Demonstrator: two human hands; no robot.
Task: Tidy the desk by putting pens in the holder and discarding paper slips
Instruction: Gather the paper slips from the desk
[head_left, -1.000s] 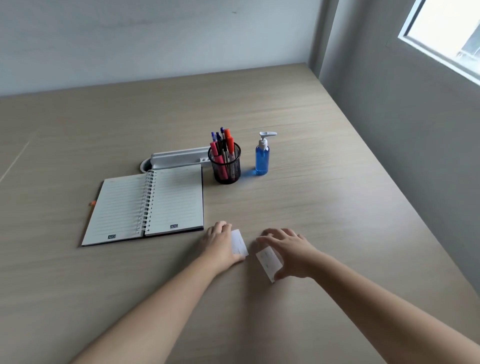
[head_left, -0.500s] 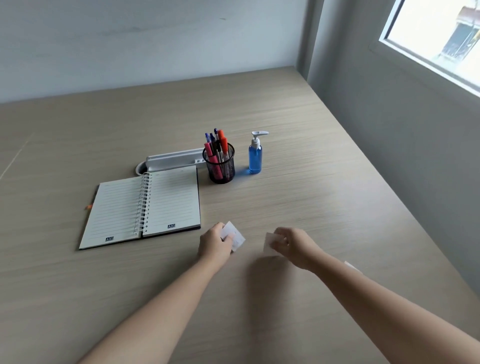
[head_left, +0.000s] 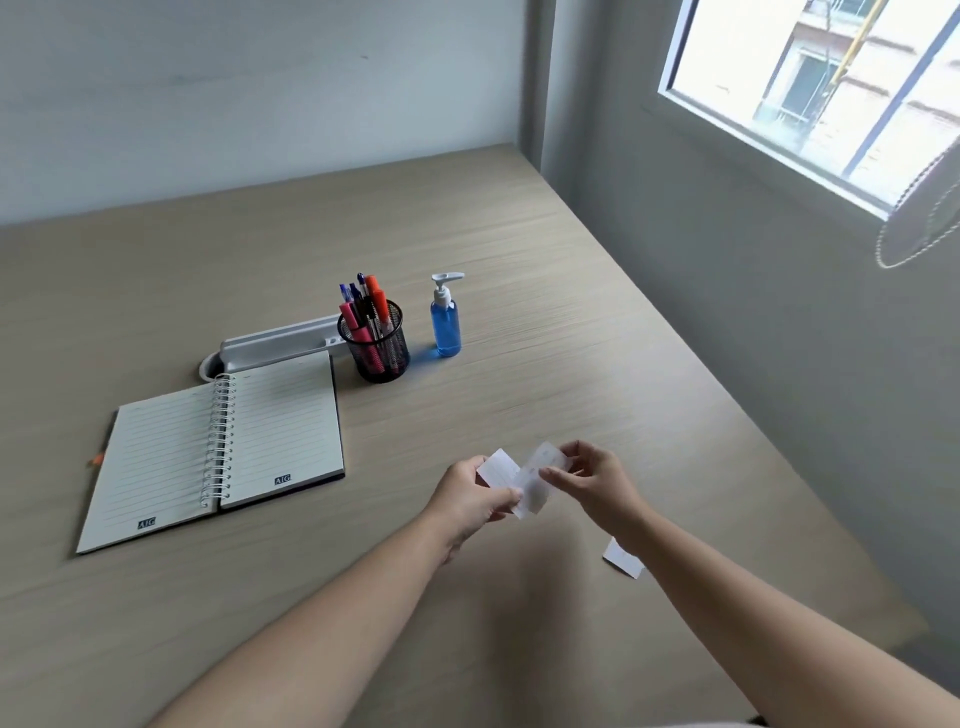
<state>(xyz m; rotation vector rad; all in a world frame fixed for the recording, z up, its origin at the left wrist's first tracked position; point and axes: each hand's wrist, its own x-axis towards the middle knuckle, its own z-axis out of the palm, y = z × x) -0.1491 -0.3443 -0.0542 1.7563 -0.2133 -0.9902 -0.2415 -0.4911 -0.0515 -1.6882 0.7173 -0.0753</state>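
My left hand (head_left: 470, 499) has its fingers pinched on a white paper slip (head_left: 497, 469), thumb on top, holding it up off the surface (head_left: 571, 338). My right hand (head_left: 597, 478) faces it, fingers closed on a second slip (head_left: 535, 480) that is blurred and hangs tilted between the two hands, its lower end overlapping the first slip near my left thumb. Both slips are in the air above the front middle of the surface. A third slip (head_left: 622, 558) lies flat on the surface just beside my right forearm, partly hidden by it.

Farther out to the left, an open spiral notebook (head_left: 218, 447) lies flat with lined pages up. Behind its far right corner stands the black mesh holder (head_left: 375, 343), upright, with the pens (head_left: 366, 306) in it, red, pink and blue, tips poking above the rim. Just right of the holder stands a pump bottle (head_left: 445, 322) of blue liquid. A grey cable tray (head_left: 280, 340) runs behind the notebook, touching the holder's left side as far as I can tell.
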